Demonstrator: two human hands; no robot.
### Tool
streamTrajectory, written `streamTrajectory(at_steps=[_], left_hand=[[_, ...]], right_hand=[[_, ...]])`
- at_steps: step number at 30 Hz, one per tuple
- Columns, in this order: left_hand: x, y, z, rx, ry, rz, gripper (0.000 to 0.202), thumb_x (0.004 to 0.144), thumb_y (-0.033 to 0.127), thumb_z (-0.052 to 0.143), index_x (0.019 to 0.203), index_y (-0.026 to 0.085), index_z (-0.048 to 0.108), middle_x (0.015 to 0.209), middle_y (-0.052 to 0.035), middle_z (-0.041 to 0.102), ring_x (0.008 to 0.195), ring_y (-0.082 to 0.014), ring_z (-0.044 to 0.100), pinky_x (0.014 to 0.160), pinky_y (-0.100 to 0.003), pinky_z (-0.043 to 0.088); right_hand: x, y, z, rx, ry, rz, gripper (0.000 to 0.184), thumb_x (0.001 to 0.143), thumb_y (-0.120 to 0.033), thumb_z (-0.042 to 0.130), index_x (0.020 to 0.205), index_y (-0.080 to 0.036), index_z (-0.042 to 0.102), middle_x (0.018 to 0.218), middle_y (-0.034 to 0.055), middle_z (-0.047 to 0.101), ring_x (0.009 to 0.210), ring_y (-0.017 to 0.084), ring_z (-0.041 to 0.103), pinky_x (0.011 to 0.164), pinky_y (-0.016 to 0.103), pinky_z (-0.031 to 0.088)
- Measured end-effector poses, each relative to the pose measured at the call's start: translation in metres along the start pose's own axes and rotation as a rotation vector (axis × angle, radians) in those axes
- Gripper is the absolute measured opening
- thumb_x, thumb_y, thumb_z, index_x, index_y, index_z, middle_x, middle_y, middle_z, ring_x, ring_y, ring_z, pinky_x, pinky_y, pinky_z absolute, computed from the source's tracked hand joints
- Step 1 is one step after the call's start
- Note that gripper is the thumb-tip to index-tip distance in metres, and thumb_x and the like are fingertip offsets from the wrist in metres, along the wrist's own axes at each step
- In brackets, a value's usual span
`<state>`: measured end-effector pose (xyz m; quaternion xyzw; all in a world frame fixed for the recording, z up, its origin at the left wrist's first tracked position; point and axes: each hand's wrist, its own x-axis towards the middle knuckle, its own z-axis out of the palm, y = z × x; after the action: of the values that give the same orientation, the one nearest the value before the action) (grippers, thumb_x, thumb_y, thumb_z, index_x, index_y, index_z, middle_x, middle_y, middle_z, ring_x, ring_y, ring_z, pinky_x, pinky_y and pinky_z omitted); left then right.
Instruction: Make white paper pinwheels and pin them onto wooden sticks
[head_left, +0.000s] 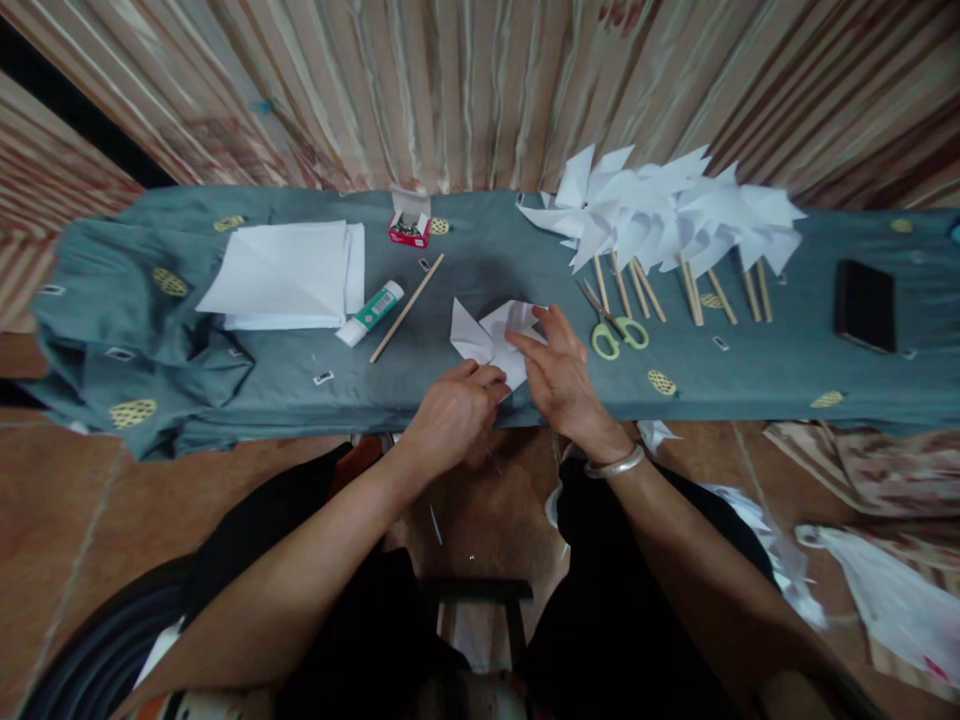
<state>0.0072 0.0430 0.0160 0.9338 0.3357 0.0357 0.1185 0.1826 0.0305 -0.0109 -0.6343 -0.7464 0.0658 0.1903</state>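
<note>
A partly folded white paper pinwheel (487,335) lies on the grey-green cloth of the table (315,360) near its front edge. My left hand (450,415) is closed, pinching the paper's lower corner. My right hand (559,375) rests on the paper's right side, thumb and forefinger pressed on a folded flap. A wooden stick (406,307) lies just left of the paper. A glue tube (370,313) with a green label lies beside the stick.
A stack of white paper sheets (289,275) lies at left. A small red box of pins (409,228) stands at the back. Green-handled scissors (615,325) lie right of my hands. Several finished pinwheels (667,220) on sticks and a black phone (865,305) lie further right.
</note>
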Motion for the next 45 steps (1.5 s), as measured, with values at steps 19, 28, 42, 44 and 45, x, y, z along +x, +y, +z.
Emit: streamTrajectory(at_steps=[19,28,42,44,45], left_hand=[[0.0,0.0,0.001,0.011,0.013,0.001,0.021,0.09,0.011,0.052,0.103,0.014,0.068,0.113,-0.0086,0.067,0.105,-0.023,0.058,0.092,-0.036,0.053],[-0.001,0.0,-0.001,0.027,0.01,-0.006,0.02,0.091,0.013,0.052,0.104,0.014,0.068,0.11,-0.0073,0.067,0.1,-0.0226,0.059,0.089,-0.034,0.053],[-0.002,-0.001,0.001,-0.005,0.038,-0.019,0.02,0.091,0.011,0.052,0.104,0.015,0.068,0.114,-0.0085,0.067,0.1,-0.0229,0.06,0.091,-0.036,0.053],[-0.003,0.0,-0.001,-0.006,0.057,-0.021,0.02,0.09,0.011,0.053,0.104,0.016,0.067,0.113,-0.0079,0.068,0.1,-0.0225,0.061,0.091,-0.036,0.053],[-0.004,0.0,-0.001,-0.007,0.068,-0.023,0.021,0.09,0.011,0.053,0.104,0.017,0.067,0.112,-0.0076,0.068,0.1,-0.0223,0.061,0.091,-0.035,0.053]], right_hand=[[-0.004,0.006,0.007,-0.002,0.015,-0.033,0.043,0.091,-0.011,0.039,0.121,-0.024,0.066,0.151,0.0094,0.043,0.148,0.031,0.025,0.109,0.054,0.035],[-0.001,-0.006,0.003,-0.081,-0.016,-0.081,0.043,0.089,-0.009,0.042,0.122,-0.025,0.065,0.154,0.0096,0.038,0.149,0.032,0.019,0.111,0.056,0.029],[0.009,0.009,0.0,0.244,0.098,0.015,0.047,0.089,-0.01,0.036,0.12,-0.022,0.069,0.149,0.0123,0.046,0.145,0.029,0.032,0.111,0.054,0.036],[0.012,0.014,-0.003,0.274,0.148,0.019,0.045,0.089,-0.012,0.037,0.12,-0.02,0.068,0.146,0.0133,0.049,0.142,0.028,0.037,0.112,0.052,0.037],[0.012,0.016,-0.004,0.28,0.168,0.019,0.043,0.089,-0.013,0.038,0.119,-0.019,0.068,0.145,0.0136,0.051,0.14,0.028,0.04,0.112,0.051,0.038]])
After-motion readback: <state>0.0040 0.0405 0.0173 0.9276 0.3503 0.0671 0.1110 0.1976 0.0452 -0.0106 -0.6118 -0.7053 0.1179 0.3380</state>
